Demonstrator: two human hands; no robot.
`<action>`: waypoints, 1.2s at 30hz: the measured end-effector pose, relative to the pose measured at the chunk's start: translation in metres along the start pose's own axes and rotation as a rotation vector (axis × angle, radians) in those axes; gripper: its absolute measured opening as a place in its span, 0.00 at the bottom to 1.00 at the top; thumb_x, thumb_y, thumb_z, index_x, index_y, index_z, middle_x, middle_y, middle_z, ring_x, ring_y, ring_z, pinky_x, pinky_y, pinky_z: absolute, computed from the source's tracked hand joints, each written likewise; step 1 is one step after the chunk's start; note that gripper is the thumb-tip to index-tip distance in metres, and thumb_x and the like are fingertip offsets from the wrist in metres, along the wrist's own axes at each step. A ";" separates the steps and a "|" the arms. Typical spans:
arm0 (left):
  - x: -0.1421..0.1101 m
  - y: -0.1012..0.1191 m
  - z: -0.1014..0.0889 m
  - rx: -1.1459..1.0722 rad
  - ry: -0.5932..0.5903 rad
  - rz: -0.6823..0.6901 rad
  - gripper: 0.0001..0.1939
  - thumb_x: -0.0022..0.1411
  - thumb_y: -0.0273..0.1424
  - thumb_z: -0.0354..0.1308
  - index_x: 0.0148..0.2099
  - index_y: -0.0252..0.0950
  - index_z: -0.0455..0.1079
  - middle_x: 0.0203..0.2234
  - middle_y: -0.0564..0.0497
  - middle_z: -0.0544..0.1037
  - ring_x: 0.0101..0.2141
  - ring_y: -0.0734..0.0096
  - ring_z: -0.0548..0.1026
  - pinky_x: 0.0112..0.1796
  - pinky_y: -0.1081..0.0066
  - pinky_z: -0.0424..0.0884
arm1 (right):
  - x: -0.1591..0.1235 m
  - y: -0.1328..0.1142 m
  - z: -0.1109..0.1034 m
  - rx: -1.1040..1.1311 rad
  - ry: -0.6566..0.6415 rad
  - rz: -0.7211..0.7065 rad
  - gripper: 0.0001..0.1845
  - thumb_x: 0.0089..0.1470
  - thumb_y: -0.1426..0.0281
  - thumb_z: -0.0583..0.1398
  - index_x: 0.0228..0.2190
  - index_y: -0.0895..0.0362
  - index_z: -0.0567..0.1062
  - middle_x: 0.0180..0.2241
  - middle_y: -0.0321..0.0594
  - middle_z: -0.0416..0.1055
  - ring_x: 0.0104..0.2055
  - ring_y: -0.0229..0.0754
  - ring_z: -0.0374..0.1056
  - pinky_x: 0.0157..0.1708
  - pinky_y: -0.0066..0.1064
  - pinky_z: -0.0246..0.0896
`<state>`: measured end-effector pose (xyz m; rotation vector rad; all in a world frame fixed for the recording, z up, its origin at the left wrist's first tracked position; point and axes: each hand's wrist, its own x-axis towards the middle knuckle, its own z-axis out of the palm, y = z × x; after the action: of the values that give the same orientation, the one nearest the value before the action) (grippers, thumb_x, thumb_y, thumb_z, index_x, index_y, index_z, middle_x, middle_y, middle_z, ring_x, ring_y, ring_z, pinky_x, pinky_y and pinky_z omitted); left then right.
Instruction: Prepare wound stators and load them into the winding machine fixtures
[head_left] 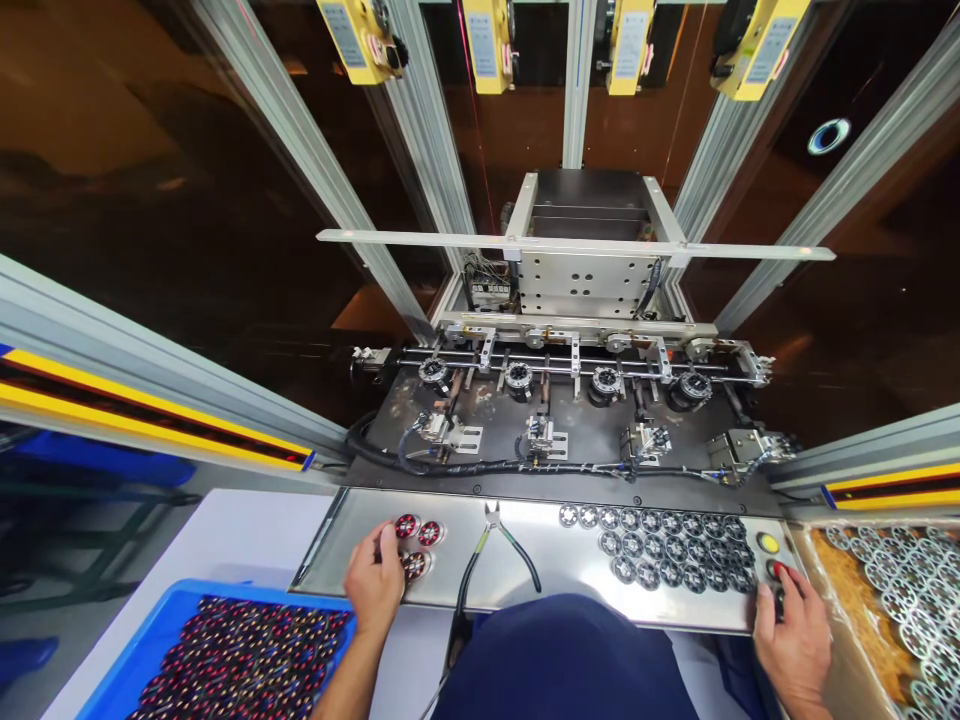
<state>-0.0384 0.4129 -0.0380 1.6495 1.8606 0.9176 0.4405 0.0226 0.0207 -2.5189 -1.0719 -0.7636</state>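
My left hand rests at the left side of a metal tray, fingers curled together beside several small round parts with red and copper windings. What its fingertips pinch, if anything, is hidden. At the tray's right end, my right hand has a fingertip at a red button, with the thumb apart and nothing held. A yellow button sits just beyond it. Rows of round dark metal parts lie left of that hand. Between the hands lies a pair of cutting pliers, handles spread.
A blue bin of wound parts stands at lower left. At right is a box with silvery rings. Ahead, a machine holds several round parts in fixtures. Yellow-black bars flank the frame; yellow units hang above.
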 end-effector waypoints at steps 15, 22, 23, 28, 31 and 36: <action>-0.001 0.002 -0.001 -0.004 -0.012 -0.008 0.24 0.67 0.47 0.47 0.48 0.36 0.75 0.44 0.40 0.80 0.49 0.53 0.75 0.53 0.56 0.69 | -0.001 0.002 0.001 -0.007 0.004 -0.024 0.32 0.65 0.54 0.50 0.53 0.69 0.73 0.52 0.63 0.70 0.52 0.60 0.68 0.51 0.48 0.64; 0.000 0.003 -0.001 0.010 -0.006 -0.010 0.25 0.66 0.48 0.47 0.48 0.35 0.75 0.44 0.40 0.80 0.48 0.53 0.76 0.52 0.56 0.69 | -0.001 0.003 0.002 -0.013 0.013 -0.023 0.34 0.65 0.53 0.50 0.53 0.70 0.74 0.51 0.64 0.71 0.53 0.61 0.68 0.51 0.48 0.64; 0.000 0.003 0.000 0.011 -0.007 -0.010 0.25 0.66 0.48 0.47 0.48 0.35 0.75 0.43 0.40 0.80 0.48 0.53 0.76 0.52 0.56 0.69 | -0.001 0.003 0.002 -0.013 0.015 -0.023 0.34 0.65 0.52 0.49 0.52 0.70 0.74 0.51 0.64 0.71 0.52 0.61 0.69 0.51 0.49 0.64; 0.000 0.003 0.000 0.014 -0.011 -0.011 0.25 0.66 0.48 0.47 0.48 0.35 0.75 0.43 0.41 0.81 0.47 0.54 0.76 0.52 0.57 0.69 | 0.000 0.003 0.002 -0.006 0.015 -0.028 0.36 0.65 0.51 0.48 0.52 0.70 0.74 0.51 0.64 0.71 0.52 0.62 0.69 0.51 0.49 0.65; 0.000 0.004 0.000 0.012 -0.014 -0.012 0.25 0.66 0.48 0.47 0.48 0.35 0.75 0.43 0.41 0.81 0.47 0.54 0.76 0.52 0.57 0.70 | 0.001 0.002 0.001 0.003 0.007 -0.028 0.36 0.65 0.50 0.48 0.54 0.69 0.73 0.51 0.63 0.70 0.54 0.62 0.68 0.53 0.51 0.64; 0.000 0.005 -0.001 0.007 -0.016 -0.010 0.25 0.66 0.48 0.47 0.48 0.35 0.75 0.43 0.40 0.81 0.47 0.53 0.76 0.52 0.57 0.70 | 0.000 0.001 -0.004 0.022 -0.034 -0.053 0.37 0.66 0.51 0.46 0.59 0.69 0.68 0.55 0.64 0.69 0.57 0.64 0.66 0.57 0.53 0.63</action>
<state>-0.0359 0.4127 -0.0337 1.6457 1.8625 0.8923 0.4399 0.0194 0.0241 -2.5025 -1.1564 -0.7219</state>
